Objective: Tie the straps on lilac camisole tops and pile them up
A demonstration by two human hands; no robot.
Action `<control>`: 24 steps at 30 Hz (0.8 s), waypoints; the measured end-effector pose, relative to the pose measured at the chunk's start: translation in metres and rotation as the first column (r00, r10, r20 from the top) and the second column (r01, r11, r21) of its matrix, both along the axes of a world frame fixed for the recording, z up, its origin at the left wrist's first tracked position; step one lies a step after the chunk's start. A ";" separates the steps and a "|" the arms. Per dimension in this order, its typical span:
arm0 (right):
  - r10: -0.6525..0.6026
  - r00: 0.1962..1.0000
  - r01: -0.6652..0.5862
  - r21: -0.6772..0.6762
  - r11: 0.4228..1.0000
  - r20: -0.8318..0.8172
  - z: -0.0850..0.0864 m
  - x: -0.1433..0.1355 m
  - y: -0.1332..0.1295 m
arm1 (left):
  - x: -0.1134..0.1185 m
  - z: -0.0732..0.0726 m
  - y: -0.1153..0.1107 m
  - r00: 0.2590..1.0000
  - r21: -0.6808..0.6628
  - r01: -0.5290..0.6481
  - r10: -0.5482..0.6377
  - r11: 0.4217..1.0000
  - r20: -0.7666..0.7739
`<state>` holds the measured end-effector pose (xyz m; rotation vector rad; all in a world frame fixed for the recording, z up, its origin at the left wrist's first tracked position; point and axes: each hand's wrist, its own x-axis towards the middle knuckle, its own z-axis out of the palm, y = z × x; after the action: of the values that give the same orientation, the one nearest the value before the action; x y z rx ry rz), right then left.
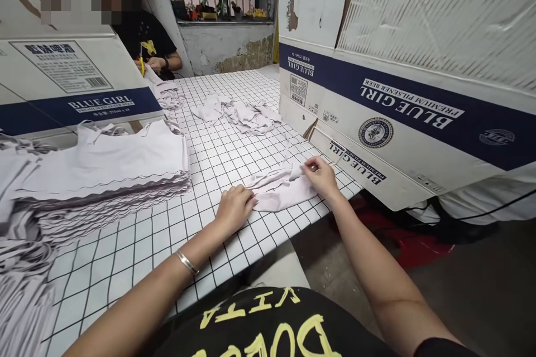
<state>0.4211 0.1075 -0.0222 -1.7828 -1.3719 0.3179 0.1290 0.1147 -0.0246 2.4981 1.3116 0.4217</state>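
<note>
My left hand presses flat on a small, pale lilac, crumpled fabric piece on the gridded white table; my right hand pinches its upper edge.

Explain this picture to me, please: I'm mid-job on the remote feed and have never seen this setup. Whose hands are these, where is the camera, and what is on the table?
There is no machine here. The single picture comes from a camera worn on a person's head, looking forward and down at their own two bare hands.

The left hand presses flat on one end of a pale piece of fabric; the right hand pinches its other end. It lies near the edge of a white table with a black grid.

To the left is a tall stack of similar fabric pieces. Further back lies a loose heap of pieces. Printed cardboard boxes stand on both sides; the large one is on the right.

At the far end a second person works with their own hands; what they hold is too small to tell.
</note>
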 end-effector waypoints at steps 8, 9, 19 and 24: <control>0.385 0.799 -0.264 -0.306 0.915 0.462 0.015 -0.037 0.014 | 0.014 -0.004 -0.009 0.999 0.166 0.039 -0.035 0.985 -0.024; 0.386 0.802 -0.270 -0.300 0.915 0.456 0.019 -0.039 0.018 | 0.017 -0.003 -0.012 0.996 0.188 0.090 -0.089 0.978 -0.012; 0.310 0.857 -0.174 -0.335 0.926 0.411 0.037 -0.062 0.038 | 0.055 -0.009 -0.027 0.947 0.201 0.319 -0.316 0.926 -0.051; -0.011 0.877 0.034 -0.040 0.999 0.481 0.082 -0.035 0.041 | 0.040 0.010 -0.014 0.951 0.046 0.276 -0.265 0.960 -0.161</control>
<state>0.3865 0.1488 0.0595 -1.9990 -1.6923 -0.1241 0.1687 0.1009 -0.0148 2.7641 0.9958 0.2174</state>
